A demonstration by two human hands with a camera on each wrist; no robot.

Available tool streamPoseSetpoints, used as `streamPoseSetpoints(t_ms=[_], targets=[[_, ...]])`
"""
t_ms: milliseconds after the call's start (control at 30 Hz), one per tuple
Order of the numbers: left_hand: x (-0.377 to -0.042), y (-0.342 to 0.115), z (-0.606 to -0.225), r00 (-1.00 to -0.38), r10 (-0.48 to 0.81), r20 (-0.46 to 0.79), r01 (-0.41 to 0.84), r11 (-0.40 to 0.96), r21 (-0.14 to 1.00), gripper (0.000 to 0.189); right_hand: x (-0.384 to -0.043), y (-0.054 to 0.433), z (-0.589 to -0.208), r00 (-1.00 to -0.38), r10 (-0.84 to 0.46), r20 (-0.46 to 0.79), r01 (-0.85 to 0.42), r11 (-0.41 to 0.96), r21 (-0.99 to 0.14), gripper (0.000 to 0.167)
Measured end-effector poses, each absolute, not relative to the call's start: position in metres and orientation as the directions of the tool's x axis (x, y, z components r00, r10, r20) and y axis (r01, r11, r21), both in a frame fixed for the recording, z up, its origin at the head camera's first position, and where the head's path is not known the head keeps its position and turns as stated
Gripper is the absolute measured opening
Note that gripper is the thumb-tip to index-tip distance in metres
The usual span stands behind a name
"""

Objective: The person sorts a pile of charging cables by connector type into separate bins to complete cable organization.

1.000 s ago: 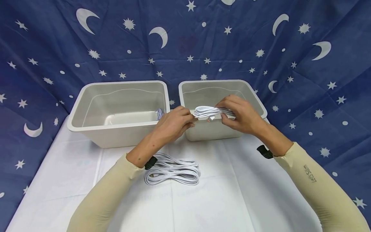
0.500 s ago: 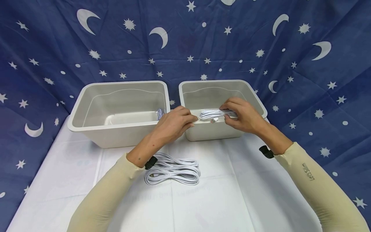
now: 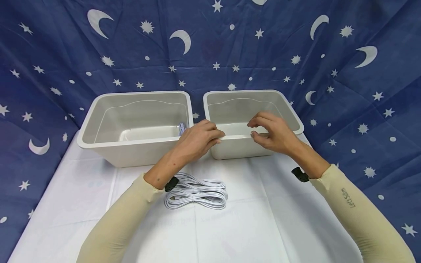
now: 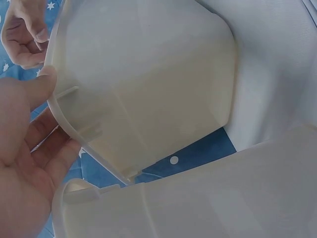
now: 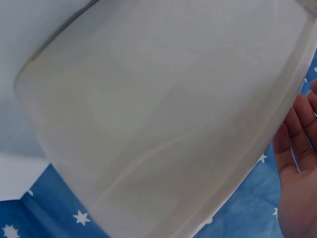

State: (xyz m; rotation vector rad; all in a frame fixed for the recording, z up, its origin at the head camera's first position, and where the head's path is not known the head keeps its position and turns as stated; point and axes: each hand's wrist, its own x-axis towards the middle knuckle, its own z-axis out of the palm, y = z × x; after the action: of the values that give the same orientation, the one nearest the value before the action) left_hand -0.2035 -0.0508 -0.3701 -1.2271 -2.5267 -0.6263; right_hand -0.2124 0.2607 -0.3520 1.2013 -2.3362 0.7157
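Note:
My left hand (image 3: pixel 199 137) holds the front left rim of the right-hand grey bin (image 3: pixel 240 149). In the left wrist view its thumb and fingers (image 4: pixel 63 157) lie on either side of that rim. Over the same bin's mouth is my right hand (image 3: pixel 272 131), thumb and fingers spread apart with nothing between them. The white cable bundle it held is out of sight, and the bin's front wall hides part of the inside. On the table in front of the bins lies a larger coiled white cable (image 3: pixel 200 195), partly behind my left wrist.
A wider grey bin (image 3: pixel 131 153) stands to the left, with a small purplish-white bundle (image 3: pixel 182 128) in its right end. Both bins stand on a white cloth (image 3: pixel 243 226). A dark blue curtain (image 3: pixel 210 44) with moons and stars hangs close behind them.
My right hand has lowered the white cable bundle into the right bin and let go of it; the fingers have parted. My left hand has stayed at the rim.

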Motion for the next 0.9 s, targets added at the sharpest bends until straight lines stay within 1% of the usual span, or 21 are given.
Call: streamPoseSetpoints(t_ms=[300, 600, 900], targets=[[-0.203, -0.050, -0.369, -0.615, 0.681, 0.397, 0.787, 0.558, 0.262, 0.022, -0.205, 0.248, -0.353, -0.504, -0.624, 0.598, -0.857, 0.445, -0.258, 0.023], [-0.204, -0.050, -0.369, -0.616, 0.679, 0.399, 0.786, 0.560, 0.261, 0.022, -0.195, 0.236, -0.356, -0.437, -0.631, 0.641, -0.895, 0.376, -0.240, 0.014], [-0.203, -0.051, -0.369, -0.604, 0.683, 0.410, 0.795, 0.551, 0.254, 0.022, -0.182, 0.216, -0.368, -0.376, -0.639, 0.671, -0.925, 0.298, -0.234, 0.012]])
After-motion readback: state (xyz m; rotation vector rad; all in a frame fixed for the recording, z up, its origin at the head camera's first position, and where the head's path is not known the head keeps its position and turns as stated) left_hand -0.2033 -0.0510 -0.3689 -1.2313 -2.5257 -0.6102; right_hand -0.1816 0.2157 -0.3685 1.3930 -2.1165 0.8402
